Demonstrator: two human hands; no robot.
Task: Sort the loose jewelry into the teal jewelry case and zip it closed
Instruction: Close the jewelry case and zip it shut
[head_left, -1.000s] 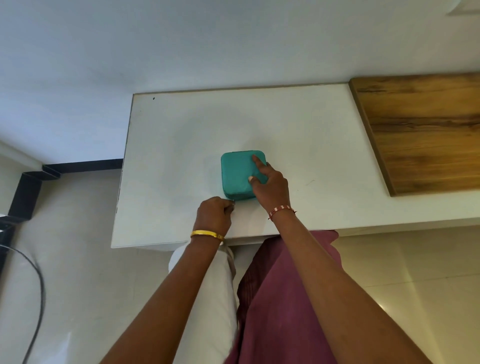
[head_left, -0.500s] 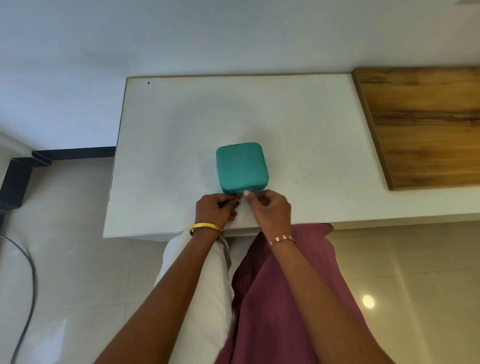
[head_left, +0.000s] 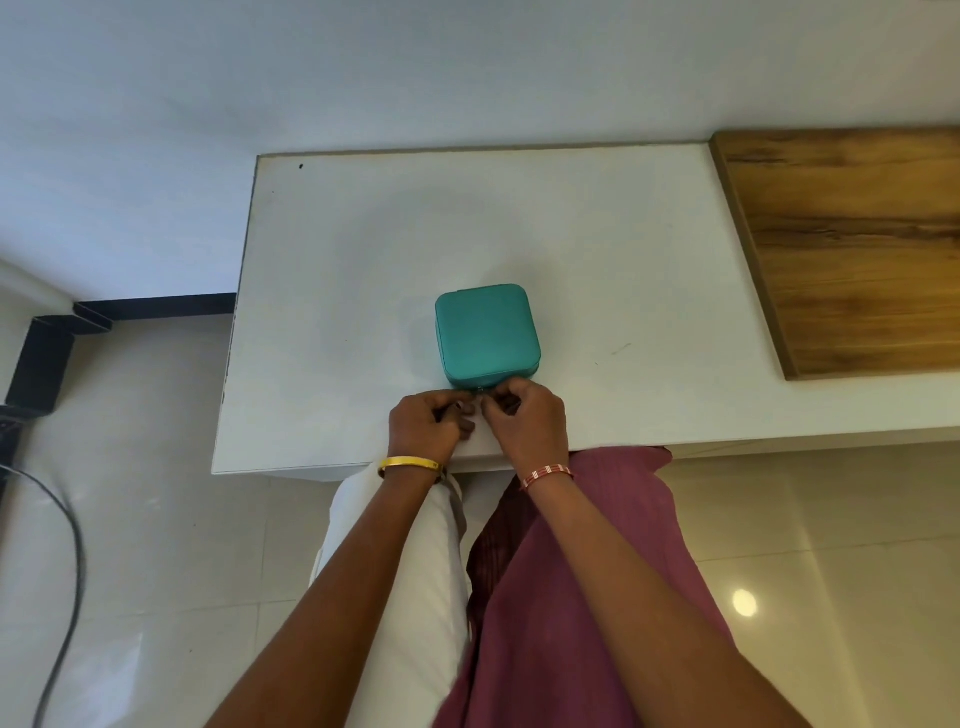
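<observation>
Right hand (head_left: 527, 415) off the case (head_left: 485, 330) lid, now curled at its near edge, fingertips meeting the left hand (head_left: 428, 423) at the zipper pull. Lid top fully uncovered.

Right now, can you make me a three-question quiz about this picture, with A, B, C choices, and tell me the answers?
1. Where is the teal case?
A. on the white table
B. on the wooden board
C. on the floor

2. What colour is the bangle on the left wrist?
A. silver
B. gold
C. black

3. How is the case's lid?
A. wide open
B. taken off
C. down, closed

Answers:
1. A, since the case sits on the white tabletop, apart from the wooden board to its right.
2. B, since a gold band circles the wrist behind the left hand.
3. C, since the lid lies flat on the case, while the left hand and right hand meet at the middle of its near edge, where the zipper is.
</observation>
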